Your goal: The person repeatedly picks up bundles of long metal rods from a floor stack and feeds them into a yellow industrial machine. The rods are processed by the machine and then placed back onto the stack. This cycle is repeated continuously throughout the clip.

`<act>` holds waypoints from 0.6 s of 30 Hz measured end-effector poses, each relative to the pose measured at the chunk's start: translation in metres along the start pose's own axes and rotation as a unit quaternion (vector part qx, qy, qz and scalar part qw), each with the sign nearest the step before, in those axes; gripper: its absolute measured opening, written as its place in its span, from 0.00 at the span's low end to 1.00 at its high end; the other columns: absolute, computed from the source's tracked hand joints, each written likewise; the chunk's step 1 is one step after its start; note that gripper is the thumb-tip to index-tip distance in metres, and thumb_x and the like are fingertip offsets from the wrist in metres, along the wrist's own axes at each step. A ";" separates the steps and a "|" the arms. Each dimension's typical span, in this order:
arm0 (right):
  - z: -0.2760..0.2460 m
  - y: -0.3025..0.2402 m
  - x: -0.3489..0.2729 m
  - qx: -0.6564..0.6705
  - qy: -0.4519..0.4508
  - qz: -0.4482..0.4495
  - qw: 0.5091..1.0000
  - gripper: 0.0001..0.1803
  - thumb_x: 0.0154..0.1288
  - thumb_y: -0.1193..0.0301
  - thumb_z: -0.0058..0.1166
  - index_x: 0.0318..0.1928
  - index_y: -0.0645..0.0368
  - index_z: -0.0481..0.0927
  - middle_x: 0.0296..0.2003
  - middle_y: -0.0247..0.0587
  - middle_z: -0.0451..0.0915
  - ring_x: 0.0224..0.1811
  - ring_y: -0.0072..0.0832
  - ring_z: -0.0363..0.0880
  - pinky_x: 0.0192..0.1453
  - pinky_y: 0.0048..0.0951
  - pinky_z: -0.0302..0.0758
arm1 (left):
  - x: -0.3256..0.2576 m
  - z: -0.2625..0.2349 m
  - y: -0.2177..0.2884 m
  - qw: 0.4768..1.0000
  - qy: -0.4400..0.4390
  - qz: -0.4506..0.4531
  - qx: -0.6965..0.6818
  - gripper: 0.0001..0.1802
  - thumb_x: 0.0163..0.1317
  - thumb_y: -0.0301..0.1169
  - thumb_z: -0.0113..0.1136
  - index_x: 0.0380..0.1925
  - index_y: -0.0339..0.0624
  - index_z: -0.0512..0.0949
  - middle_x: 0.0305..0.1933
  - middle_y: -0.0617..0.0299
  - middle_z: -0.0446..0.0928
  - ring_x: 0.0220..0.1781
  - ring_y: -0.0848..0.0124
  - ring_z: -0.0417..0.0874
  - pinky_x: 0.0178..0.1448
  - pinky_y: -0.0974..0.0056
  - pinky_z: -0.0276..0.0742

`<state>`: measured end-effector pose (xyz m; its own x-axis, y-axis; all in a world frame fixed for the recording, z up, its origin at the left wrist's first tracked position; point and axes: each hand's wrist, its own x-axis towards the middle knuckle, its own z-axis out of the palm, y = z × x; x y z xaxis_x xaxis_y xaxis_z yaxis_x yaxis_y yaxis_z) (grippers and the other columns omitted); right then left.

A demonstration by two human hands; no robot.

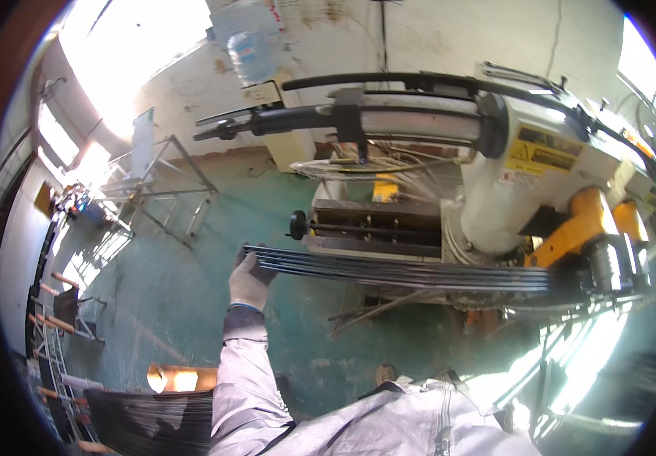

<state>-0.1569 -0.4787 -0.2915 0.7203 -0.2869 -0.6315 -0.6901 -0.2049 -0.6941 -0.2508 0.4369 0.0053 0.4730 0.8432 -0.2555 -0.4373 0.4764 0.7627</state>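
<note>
My left hand (250,283), in a pale glove, is closed around the left end of a bundle of long, thin, dark metal rods (396,275). Whether they are solid or hollow I cannot tell. The bundle runs level to the right, along the front of a white and yellow machine (540,159). Its right end lies near the machine's yellow arm (571,228) and a metal cylinder (605,266), in a dark, blurred patch. No right hand can be made out.
Behind the rods is a metal bed (377,247) with a black knob (298,225). A black boom (290,119) reaches left above it. Many black rods (149,418) rest on a rack at lower left, by an orange-brown tube (183,378). A metal frame (164,190) stands farther back.
</note>
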 end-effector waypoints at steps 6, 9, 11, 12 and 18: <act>0.035 -0.075 -0.043 -0.526 -0.060 -0.315 0.788 0.13 0.80 0.64 0.61 0.36 0.57 0.86 0.26 0.34 0.80 0.34 0.31 0.85 0.41 0.34 0.82 | 0.015 -0.026 0.004 0.994 -0.096 -0.042 0.005 0.23 0.86 0.46 0.60 0.75 0.59 0.80 0.72 0.57 0.84 0.71 0.54 0.86 0.73 0.39 0.84; 0.047 -0.093 -0.015 -0.065 -0.172 -0.063 0.981 0.11 0.86 0.70 0.57 0.45 0.63 0.86 0.33 0.35 0.86 0.32 0.27 0.85 0.39 0.32 0.80 | 0.028 -0.035 0.001 0.998 -0.048 -0.007 0.049 0.27 0.89 0.53 0.54 0.77 0.54 0.79 0.73 0.56 0.84 0.70 0.54 0.87 0.75 0.43 0.83; 0.062 -0.102 0.004 -0.038 -0.072 0.042 0.996 0.21 0.79 0.57 0.68 0.49 0.66 0.91 0.39 0.41 0.94 0.39 0.29 0.91 0.40 0.29 0.80 | 0.033 -0.037 -0.005 0.994 -0.044 0.045 0.091 0.31 0.90 0.56 0.49 0.76 0.47 0.80 0.73 0.55 0.84 0.71 0.54 0.87 0.78 0.46 0.81; 0.061 -0.106 0.009 -0.048 -0.083 0.013 0.995 0.21 0.78 0.56 0.68 0.49 0.66 0.92 0.37 0.39 0.93 0.38 0.29 0.91 0.41 0.31 0.80 | 0.033 -0.037 -0.010 0.990 -0.017 0.061 0.124 0.33 0.90 0.58 0.47 0.75 0.44 0.80 0.74 0.54 0.85 0.71 0.54 0.86 0.79 0.47 0.80; 0.047 -0.138 0.077 -0.147 -0.096 0.016 0.984 0.25 0.74 0.52 0.69 0.48 0.66 0.94 0.39 0.43 0.95 0.39 0.29 0.91 0.45 0.34 0.83 | -0.017 -0.015 -0.107 0.989 0.126 0.014 -0.081 0.33 0.90 0.57 0.47 0.74 0.43 0.82 0.75 0.51 0.85 0.74 0.51 0.86 0.84 0.45 0.77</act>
<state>-0.0030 -0.4281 -0.2606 0.6779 -0.1219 -0.7250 -0.6833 -0.4684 -0.5601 -0.2230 0.3755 -0.0806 0.2634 0.8819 -0.3910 -0.5733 0.4691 0.6717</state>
